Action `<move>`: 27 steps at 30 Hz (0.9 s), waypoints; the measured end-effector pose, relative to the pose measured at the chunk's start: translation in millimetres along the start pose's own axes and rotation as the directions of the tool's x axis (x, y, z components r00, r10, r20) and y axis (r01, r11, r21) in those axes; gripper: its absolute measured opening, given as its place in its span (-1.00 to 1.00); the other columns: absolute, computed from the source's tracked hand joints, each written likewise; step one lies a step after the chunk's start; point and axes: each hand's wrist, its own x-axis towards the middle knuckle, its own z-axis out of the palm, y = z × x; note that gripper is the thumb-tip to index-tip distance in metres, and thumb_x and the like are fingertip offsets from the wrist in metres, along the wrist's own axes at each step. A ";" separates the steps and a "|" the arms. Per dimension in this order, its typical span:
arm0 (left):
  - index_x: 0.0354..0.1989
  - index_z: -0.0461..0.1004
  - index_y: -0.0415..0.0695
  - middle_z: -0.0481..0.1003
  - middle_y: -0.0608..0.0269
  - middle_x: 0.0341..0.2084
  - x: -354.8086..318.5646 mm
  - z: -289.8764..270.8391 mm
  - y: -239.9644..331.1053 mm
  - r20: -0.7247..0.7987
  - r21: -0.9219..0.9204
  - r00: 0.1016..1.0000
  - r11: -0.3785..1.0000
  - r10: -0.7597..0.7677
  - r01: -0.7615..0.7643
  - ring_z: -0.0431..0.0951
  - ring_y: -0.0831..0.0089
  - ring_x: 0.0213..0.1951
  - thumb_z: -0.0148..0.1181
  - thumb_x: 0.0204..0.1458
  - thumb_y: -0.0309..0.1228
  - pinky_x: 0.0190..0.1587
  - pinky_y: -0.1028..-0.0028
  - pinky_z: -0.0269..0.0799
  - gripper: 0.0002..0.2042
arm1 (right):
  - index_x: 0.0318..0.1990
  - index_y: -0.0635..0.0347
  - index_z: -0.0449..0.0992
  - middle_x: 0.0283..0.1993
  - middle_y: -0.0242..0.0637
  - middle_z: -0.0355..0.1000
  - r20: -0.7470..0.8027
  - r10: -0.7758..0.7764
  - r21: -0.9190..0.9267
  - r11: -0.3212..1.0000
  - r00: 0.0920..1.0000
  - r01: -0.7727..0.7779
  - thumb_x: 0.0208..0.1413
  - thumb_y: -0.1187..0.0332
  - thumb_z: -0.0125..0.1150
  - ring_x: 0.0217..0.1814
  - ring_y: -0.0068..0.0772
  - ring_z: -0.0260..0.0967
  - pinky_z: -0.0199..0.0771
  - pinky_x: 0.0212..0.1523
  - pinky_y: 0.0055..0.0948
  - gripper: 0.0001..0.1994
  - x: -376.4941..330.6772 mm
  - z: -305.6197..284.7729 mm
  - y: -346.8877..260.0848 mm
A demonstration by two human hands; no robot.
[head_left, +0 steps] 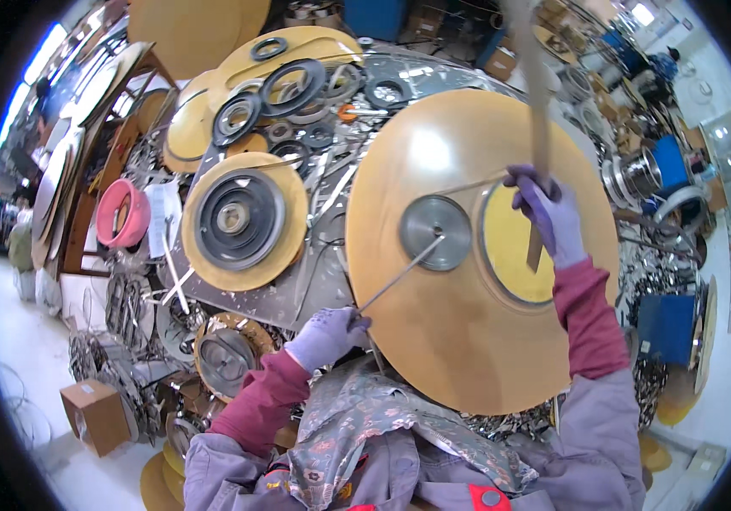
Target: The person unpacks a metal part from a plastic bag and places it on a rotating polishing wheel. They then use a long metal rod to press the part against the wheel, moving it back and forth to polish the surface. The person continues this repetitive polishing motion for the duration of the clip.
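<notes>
- Left hand (325, 336): I see it closed around a thin metal rod (400, 274) running to the grey hub (436, 232).
- Right hand (549, 213): I see it gripping a wooden stick (538, 102), upright.
- Large tan disc (434, 341): beneath both hands, centre-right.

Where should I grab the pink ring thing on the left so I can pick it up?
Probably by its top rim. The pink ring stands on edge, leaning among the discs with its open middle facing out, so fingers coming from above could hook through the hole and close on the rim. Its lower edge looks wedged against the clutter below.
</notes>
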 end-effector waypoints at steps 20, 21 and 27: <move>-0.37 0.35 -0.23 0.46 -0.07 -0.51 -33.4 71.1 -6.4 -0.088 -0.122 0.996 0.992 0.010 -0.020 0.49 -0.02 -0.41 -0.03 0.13 -0.24 -0.36 0.09 0.37 -0.74 | -0.18 0.02 0.53 -0.23 -0.11 0.50 0.606 -0.312 -0.623 0.385 0.732 0.681 0.03 0.40 -0.02 -0.17 -0.11 0.46 0.42 -0.11 -0.23 -0.77 181.1 314.5 110.1; -0.37 0.35 -0.23 0.46 -0.08 -0.52 -31.5 70.0 -5.1 -0.075 -0.113 0.997 0.994 -0.003 -0.005 0.49 -0.02 -0.41 -0.02 0.12 -0.24 -0.36 0.09 0.37 -0.74 | -0.18 0.02 0.53 -0.24 -0.11 0.50 0.611 -0.359 -0.607 0.358 0.705 0.709 0.03 0.40 -0.02 -0.17 -0.12 0.46 0.42 -0.11 -0.23 -0.77 187.7 291.3 113.5; -0.29 0.36 -0.25 0.46 -0.14 -0.50 -29.2 49.1 6.0 0.013 -0.105 0.999 0.994 -0.040 0.041 0.48 -0.08 -0.38 -0.01 0.11 -0.26 -0.31 0.08 0.36 -0.75 | -0.30 0.13 0.53 -0.29 -0.08 0.47 0.411 -0.343 -0.686 0.494 0.845 0.535 -0.03 0.43 0.06 -0.20 -0.04 0.42 0.41 -0.16 -0.19 -0.85 232.9 78.5 153.6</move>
